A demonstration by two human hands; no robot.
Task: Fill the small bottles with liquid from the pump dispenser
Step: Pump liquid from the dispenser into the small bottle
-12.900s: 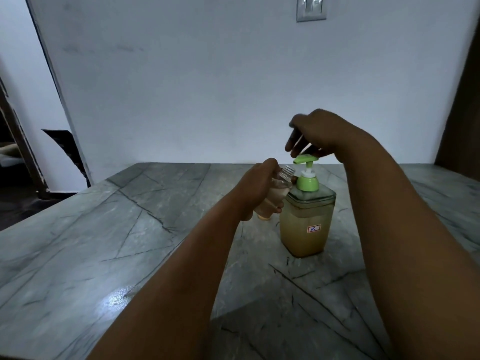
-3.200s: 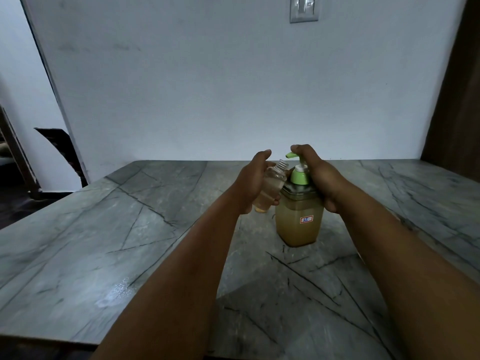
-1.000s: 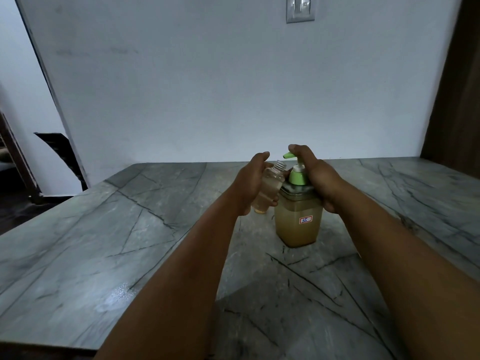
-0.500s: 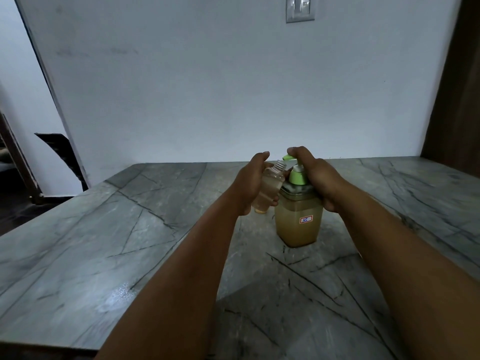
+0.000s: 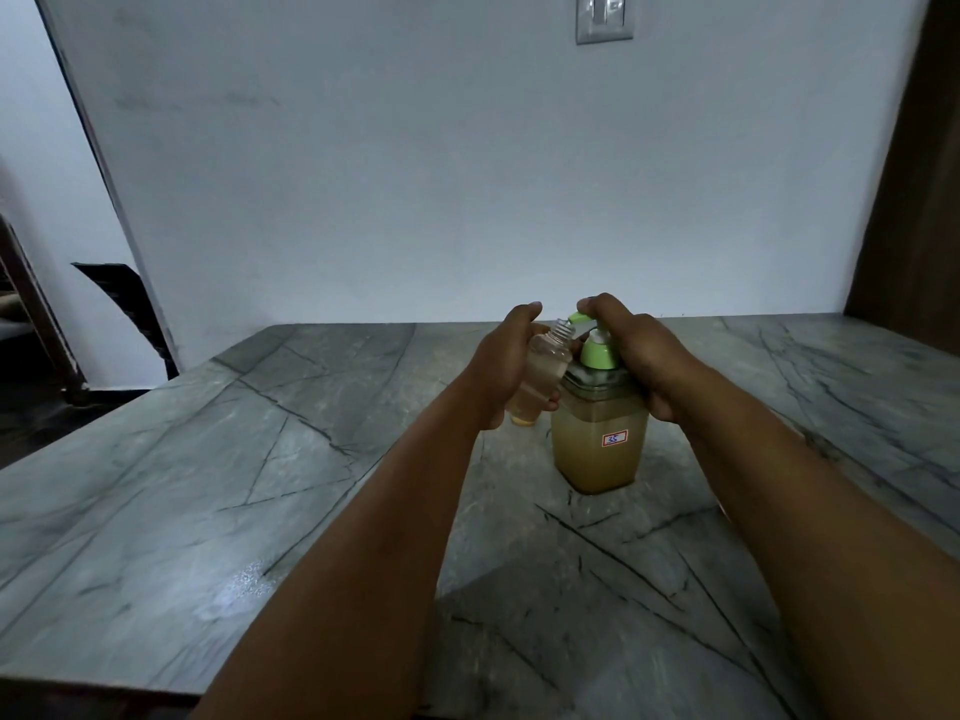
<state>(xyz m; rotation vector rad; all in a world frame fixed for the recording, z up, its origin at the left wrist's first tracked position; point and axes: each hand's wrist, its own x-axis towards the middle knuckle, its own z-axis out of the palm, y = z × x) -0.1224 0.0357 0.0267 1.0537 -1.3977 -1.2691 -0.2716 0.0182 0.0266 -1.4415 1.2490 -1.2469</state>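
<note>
Table: I see a grey marble-look tabletop with dark veins filling the lower view, white wall behind.
Left hand: my left hand is wrapped around a small clear plastic bottle with a threaded neck, lifted off the table and tilted, its open mouth leaning right to the spout.
Small bottle: pale amber liquid inside; exact fill level I can't tell.
Spout: light green pump head, tip just at the bottle mouth.
Dispenser: square clear pump dispenser with amber liquid and a green collar, standing upright on the table, small white sticker on its front.
Right hand: my right hand is curled over the pump top, fingers on the head, palm against the dispenser's right shoulder.
Wall: grey switch plate up top.
</note>
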